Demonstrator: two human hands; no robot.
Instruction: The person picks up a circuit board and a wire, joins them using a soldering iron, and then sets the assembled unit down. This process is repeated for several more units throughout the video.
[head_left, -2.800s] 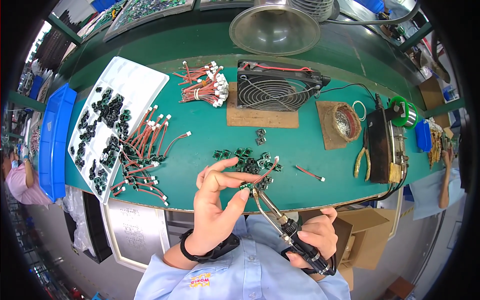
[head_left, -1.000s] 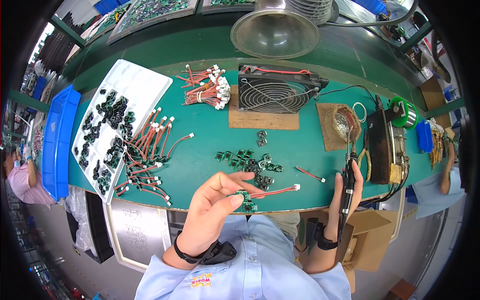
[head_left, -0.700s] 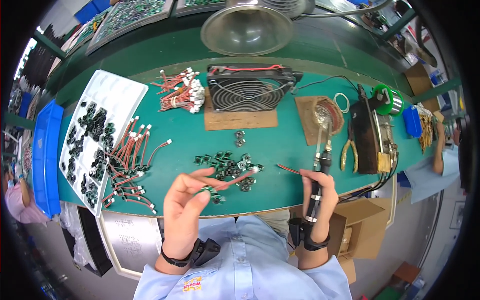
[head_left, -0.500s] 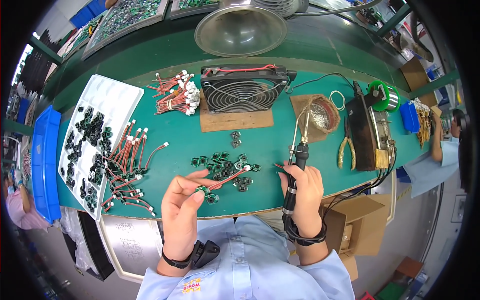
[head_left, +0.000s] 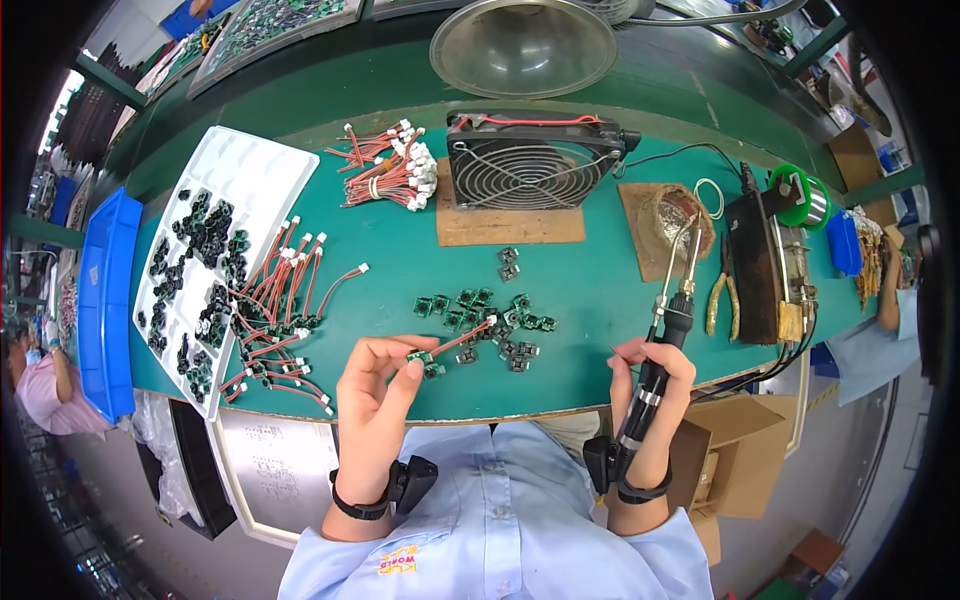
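My left hand (head_left: 372,405) is closed, pinching a small green circuit board (head_left: 431,368) between thumb and fingers. From that board a short red-and-white cable (head_left: 462,344) with a white plug slants up to the right, over a loose pile of similar boards (head_left: 480,308). My right hand (head_left: 668,385) is wrapped round a black-handled soldering iron (head_left: 677,322), its metal tip pointing up beside a round solder-filled pot (head_left: 675,222). The right thumb and forefinger come together at the left of the handle; anything thin between them is too small to make out.
A white tray (head_left: 262,165) of dark parts stands left, with loose cables (head_left: 290,270) against it and a blue bin (head_left: 108,300) beyond. At the back are bundled cables (head_left: 400,180) and a fan (head_left: 530,170). Pliers (head_left: 721,300) and a green solder spool (head_left: 800,198) sit right.
The whole view has shifted, moving the bench to the right and up. My right hand has moved right with the iron, which leans more. My left hand still holds the board.
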